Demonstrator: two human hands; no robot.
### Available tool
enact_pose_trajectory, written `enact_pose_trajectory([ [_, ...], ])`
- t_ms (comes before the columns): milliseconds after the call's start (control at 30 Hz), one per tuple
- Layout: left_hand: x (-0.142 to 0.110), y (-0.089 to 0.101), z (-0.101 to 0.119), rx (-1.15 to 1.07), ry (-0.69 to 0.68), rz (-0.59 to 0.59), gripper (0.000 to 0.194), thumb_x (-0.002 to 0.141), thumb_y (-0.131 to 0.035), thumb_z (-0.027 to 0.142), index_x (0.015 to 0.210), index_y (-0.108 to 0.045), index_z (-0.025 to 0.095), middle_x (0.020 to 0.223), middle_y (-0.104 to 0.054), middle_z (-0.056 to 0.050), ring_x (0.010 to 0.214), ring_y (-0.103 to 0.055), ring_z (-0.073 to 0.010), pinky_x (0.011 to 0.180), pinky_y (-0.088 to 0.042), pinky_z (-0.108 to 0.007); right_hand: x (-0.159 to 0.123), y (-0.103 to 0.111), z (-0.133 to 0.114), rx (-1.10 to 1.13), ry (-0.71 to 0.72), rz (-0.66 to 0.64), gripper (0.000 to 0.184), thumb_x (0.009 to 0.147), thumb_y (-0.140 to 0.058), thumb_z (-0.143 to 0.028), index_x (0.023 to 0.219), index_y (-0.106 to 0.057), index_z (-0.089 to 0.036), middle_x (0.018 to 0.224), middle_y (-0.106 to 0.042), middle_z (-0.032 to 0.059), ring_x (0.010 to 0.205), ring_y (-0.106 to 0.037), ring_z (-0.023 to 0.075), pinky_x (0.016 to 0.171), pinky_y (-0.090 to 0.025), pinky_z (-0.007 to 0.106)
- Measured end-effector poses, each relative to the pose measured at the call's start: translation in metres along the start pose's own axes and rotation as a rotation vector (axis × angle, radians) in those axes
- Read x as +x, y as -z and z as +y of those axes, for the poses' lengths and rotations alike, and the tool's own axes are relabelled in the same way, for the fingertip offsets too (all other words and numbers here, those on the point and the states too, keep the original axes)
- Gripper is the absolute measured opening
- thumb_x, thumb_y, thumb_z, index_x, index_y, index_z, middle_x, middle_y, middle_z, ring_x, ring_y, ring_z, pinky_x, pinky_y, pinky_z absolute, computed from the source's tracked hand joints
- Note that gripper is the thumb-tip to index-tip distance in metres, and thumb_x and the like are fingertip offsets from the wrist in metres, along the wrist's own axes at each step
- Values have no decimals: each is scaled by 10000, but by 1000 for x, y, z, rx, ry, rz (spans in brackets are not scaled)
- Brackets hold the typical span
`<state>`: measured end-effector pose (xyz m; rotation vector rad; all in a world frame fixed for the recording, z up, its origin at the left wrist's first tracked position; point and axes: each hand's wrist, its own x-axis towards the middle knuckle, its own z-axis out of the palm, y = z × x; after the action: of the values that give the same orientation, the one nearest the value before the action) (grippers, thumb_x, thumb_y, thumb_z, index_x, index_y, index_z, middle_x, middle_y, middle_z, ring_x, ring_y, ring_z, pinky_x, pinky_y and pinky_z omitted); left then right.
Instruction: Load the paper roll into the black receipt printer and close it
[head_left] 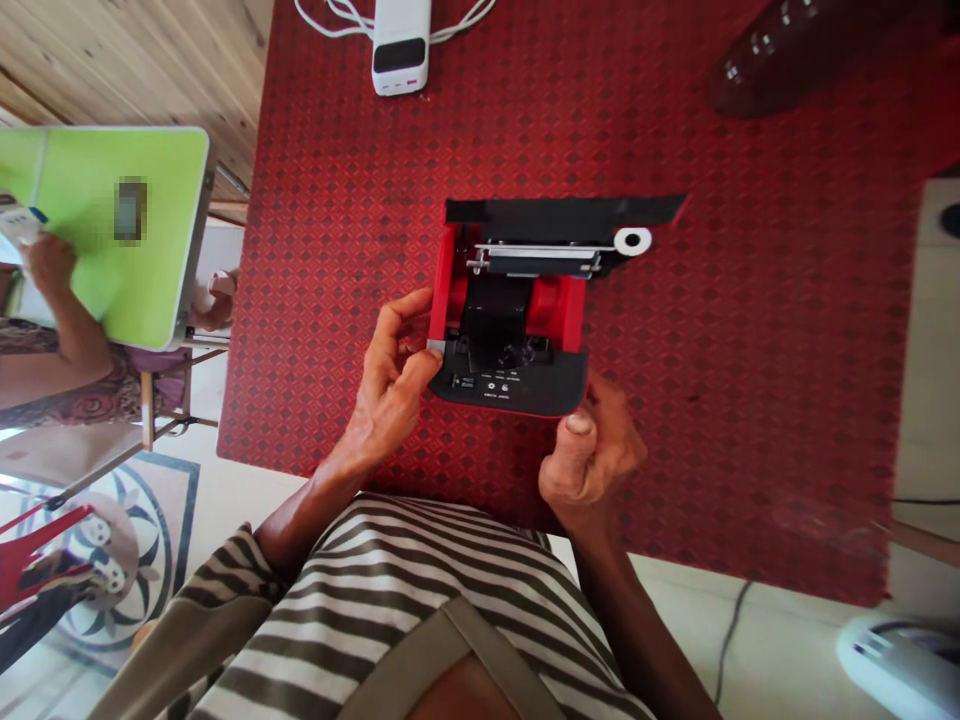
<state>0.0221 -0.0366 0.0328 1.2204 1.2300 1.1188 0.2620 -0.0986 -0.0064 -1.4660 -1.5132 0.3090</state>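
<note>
Pinching the near left corner of a small red-and-black machine (pixel 499 320) with the left hand (pixel 390 390): fingers (pixel 409 310) curling round the red side wall, thumb pressing at a small grey tab (pixel 435 347). Keeping the right hand (pixel 592 450) curled, fingers folded in and thumb raised, right at the machine's near black edge. Not showing clearly whether touching or only just beside it, so no telling if gripping.

Covering the table: a red patterned cloth (pixel 712 320), carrying the machine near the middle, directly ahead of a striped shirt (pixel 375 590). Lying further out on the cloth: a white power bank (pixel 401 45) with white cables (pixel 330 15), plus a dark buttoned object (pixel 780 55), blurred, top right. Working off to the left, beyond the cloth, well apart: another person's hand (pixel 49 265) at a lime-green board (pixel 112 230).

Showing on the machine: a black flap (pixel 562 215) along the far side, a thin metal bar (pixel 532 255) across the open top, a white ring (pixel 632 241) jutting out at the right, small buttons (pixel 463 382) on the near face.

Flagging tipping risk: one-sided hold, flap weight sitting far from the pinch. Watching the bar and ring too, both exposed and open to snagging on a knuckle or cable. Also watching for thumb slip off the small tab, likely from too little contact area.
</note>
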Motion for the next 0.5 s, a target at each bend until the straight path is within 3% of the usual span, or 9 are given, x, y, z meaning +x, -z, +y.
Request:
enact_pose_trajectory([
  [167, 0, 7, 0, 29, -44, -44, 664, 1160, -849, 735, 1696, -709, 369, 1596, -853, -89, 1395, -819, -343, 1139, -701, -505, 18, 15, -4, -54, 15, 70, 542, 1334, -473, -565, 1578, -890, -318, 1367, -971, 116, 1149, -958, 335, 968, -772, 504],
  [300, 0, 10, -6, 77, -85, -67, 675, 1203, -810, 764, 1752, -674, 395, 1630, -826, -87, 1445, -797, -357, 1193, -694, -548, 59, 34, -23, -75, 174, 56, 442, 1283, -687, -295, 1658, -867, -445, 1379, -992, 69, 1210, -971, 346, 1075, -781, 534],
  [400, 3, 9, -20, 100, -182, -37, 632, 1281, -660, 773, 1798, -629, 412, 1763, -753, -108, 1585, -747, -392, 1308, -658, -627, 92, 37, -37, -90, 365, -142, 487, 1219, -767, -132, 1621, -874, -384, 1356, -999, 63, 1219, -977, 326, 1119, -789, 510],
  [500, 9, 10, -39, 176, -285, -18, 766, 1287, -500, 881, 1881, -532, 400, 1852, -658, -155, 1672, -683, -435, 1378, -610, -709, 118, 27, -42, -163, 411, -410, 427, 1243, -710, -129, 1583, -876, -327, 1506, -971, 98, 1369, -945, 355, 1218, -773, 573],
])
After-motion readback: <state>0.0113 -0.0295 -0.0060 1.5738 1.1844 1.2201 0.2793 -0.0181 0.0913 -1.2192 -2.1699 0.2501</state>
